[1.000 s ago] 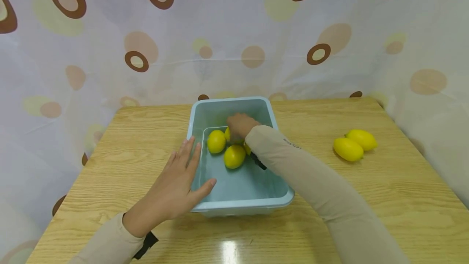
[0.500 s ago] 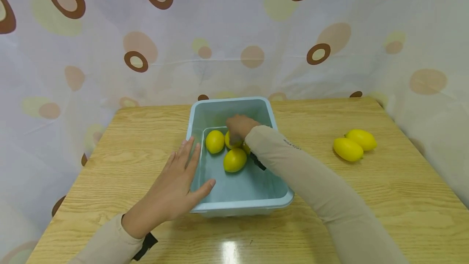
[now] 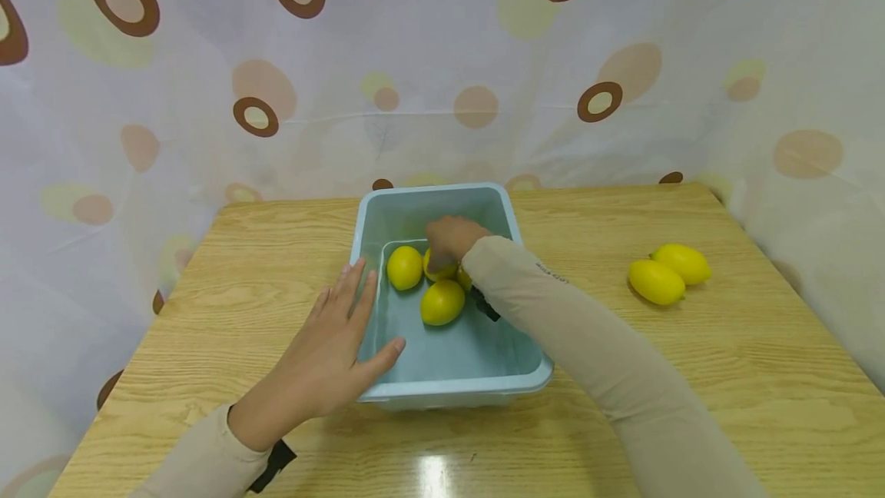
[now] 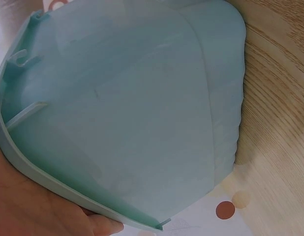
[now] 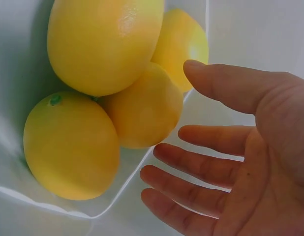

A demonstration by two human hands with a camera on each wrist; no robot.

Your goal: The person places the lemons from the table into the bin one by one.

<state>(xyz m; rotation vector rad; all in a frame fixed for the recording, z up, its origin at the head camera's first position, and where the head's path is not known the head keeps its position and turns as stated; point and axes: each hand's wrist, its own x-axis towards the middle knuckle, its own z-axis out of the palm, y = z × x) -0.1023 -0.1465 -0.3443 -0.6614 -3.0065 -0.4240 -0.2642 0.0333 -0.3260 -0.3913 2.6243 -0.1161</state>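
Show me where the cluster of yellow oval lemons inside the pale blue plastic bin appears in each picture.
Head: lemon cluster just below centre, partly behind the right hand.
Left wrist: not visible; outside of bin shows.
Right wrist: lemon cluster upper left, beside that hand.
Shared landmark: the bin, in all three views.
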